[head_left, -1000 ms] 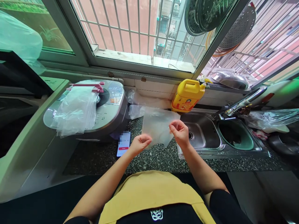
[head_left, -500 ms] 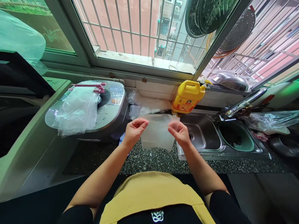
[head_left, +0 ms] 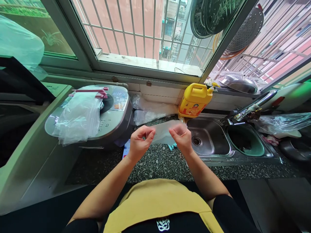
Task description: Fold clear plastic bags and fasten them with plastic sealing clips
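Note:
A clear plastic bag point(head_left: 163, 132) hangs between both my hands above the speckled countertop point(head_left: 155, 161), in front of the sink. My left hand point(head_left: 139, 142) pinches its left top edge with curled fingers. My right hand point(head_left: 181, 137) pinches the right top edge. The two hands are close together, and the bag looks folded or bunched between them. Something small and teal point(head_left: 171, 147) shows just under the bag; I cannot make it out.
A rice cooker point(head_left: 111, 111) with zip bags point(head_left: 77, 116) draped on its lid stands at the left. A phone point(head_left: 125, 151) lies by its base. A yellow jug point(head_left: 194, 98) stands behind the steel sink point(head_left: 211, 142), with a tap point(head_left: 252, 106) at the right.
My left hand rose from low on the bag to its top edge. Both hands then drew closer together, and the bag went from hanging flat to gathered between them.

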The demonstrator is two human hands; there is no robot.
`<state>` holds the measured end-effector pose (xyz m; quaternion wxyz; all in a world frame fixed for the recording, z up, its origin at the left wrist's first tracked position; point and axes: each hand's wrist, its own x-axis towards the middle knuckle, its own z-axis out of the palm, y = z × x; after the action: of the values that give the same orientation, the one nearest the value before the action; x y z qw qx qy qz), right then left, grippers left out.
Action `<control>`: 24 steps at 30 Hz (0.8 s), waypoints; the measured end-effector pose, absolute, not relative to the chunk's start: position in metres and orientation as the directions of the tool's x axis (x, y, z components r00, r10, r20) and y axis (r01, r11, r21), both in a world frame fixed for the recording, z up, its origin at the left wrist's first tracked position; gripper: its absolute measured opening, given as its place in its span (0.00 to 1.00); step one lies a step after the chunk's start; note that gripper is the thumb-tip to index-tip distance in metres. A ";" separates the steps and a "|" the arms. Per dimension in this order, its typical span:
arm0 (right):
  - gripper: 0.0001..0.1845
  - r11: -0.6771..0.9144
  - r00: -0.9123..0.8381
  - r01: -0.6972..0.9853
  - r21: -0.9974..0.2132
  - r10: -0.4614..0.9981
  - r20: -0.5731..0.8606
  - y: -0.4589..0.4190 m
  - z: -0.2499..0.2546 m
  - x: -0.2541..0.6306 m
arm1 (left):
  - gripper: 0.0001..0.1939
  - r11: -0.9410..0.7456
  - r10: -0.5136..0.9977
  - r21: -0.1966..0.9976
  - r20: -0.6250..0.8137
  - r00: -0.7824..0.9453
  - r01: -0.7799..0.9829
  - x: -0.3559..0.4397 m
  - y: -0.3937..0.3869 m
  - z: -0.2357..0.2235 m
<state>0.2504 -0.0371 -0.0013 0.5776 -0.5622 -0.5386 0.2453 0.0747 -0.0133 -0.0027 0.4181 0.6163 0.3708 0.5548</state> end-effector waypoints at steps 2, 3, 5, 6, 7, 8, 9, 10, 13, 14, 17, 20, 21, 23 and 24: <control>0.17 0.250 0.303 0.339 -0.907 0.884 0.357 -0.036 -0.002 0.249 | 0.11 -0.357 0.930 0.934 0.355 0.101 0.003 0.075 -0.014 -0.002; 0.17 0.255 0.291 0.348 -0.902 0.885 0.363 -0.035 -0.002 0.249 | 0.11 -0.354 0.932 0.935 0.353 0.086 0.006 0.076 -0.014 -0.002; 0.16 0.273 0.278 0.378 -0.885 0.878 0.389 -0.036 -0.001 0.248 | 0.10 -0.380 0.924 0.925 0.379 0.054 0.016 0.076 -0.013 0.000; 0.15 0.283 0.286 0.400 -0.872 0.865 0.412 -0.036 -0.001 0.247 | 0.09 -0.401 0.916 0.916 0.400 0.043 0.025 0.077 -0.013 0.002; 0.15 0.291 0.301 0.426 -0.857 0.848 0.437 -0.037 0.000 0.246 | 0.09 -0.422 0.907 0.906 0.420 0.037 0.038 0.078 -0.013 0.003; 0.15 0.298 0.318 0.454 -0.840 0.826 0.465 -0.038 0.000 0.244 | 0.09 -0.439 0.898 0.897 0.438 0.033 0.054 0.079 -0.014 0.005; 0.16 0.306 0.332 0.482 -0.821 0.803 0.494 -0.039 0.001 0.242 | 0.09 -0.452 0.892 0.889 0.451 0.031 0.069 0.081 -0.014 0.006; 0.16 0.313 0.341 0.509 -0.802 0.782 0.522 -0.040 0.001 0.240 | 0.09 -0.461 0.887 0.884 0.460 0.027 0.085 0.083 -0.015 0.007; 0.16 0.327 0.358 0.567 -0.756 0.729 0.583 -0.042 0.002 0.234 | 0.09 -0.488 0.872 0.864 0.490 0.014 0.127 0.088 -0.020 0.008; 0.16 0.326 0.358 0.583 -0.744 0.719 0.596 -0.043 0.002 0.233 | 0.09 -0.501 0.864 0.854 0.504 0.015 0.138 0.090 -0.021 0.007; 0.16 0.308 0.344 0.615 -0.726 0.723 0.598 -0.043 0.003 0.231 | 0.08 -0.534 0.844 0.829 0.534 0.050 0.162 0.088 -0.022 0.003; 0.17 0.305 0.325 0.598 -0.742 0.753 0.572 -0.042 0.006 0.234 | 0.07 -0.537 0.843 0.827 0.532 0.077 0.169 0.080 -0.015 0.003; 0.17 0.317 0.312 0.586 -0.746 0.761 0.568 -0.043 0.007 0.235 | 0.12 -0.549 0.835 0.817 0.546 0.074 0.173 0.076 -0.011 0.006; 0.17 0.355 0.265 0.570 -0.741 0.774 0.574 -0.043 0.008 0.239 | 0.20 -0.623 0.780 0.752 0.616 0.107 0.216 0.070 -0.001 0.015; 0.17 0.373 0.234 0.567 -0.734 0.781 0.579 -0.044 0.009 0.240 | 0.22 -0.676 0.735 0.691 0.658 0.163 0.257 0.068 0.004 0.022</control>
<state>0.2398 -0.0438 0.0087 0.5595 -0.5515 -0.6113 0.0955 0.0684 0.0044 0.0215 0.2168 0.7310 0.3394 0.5508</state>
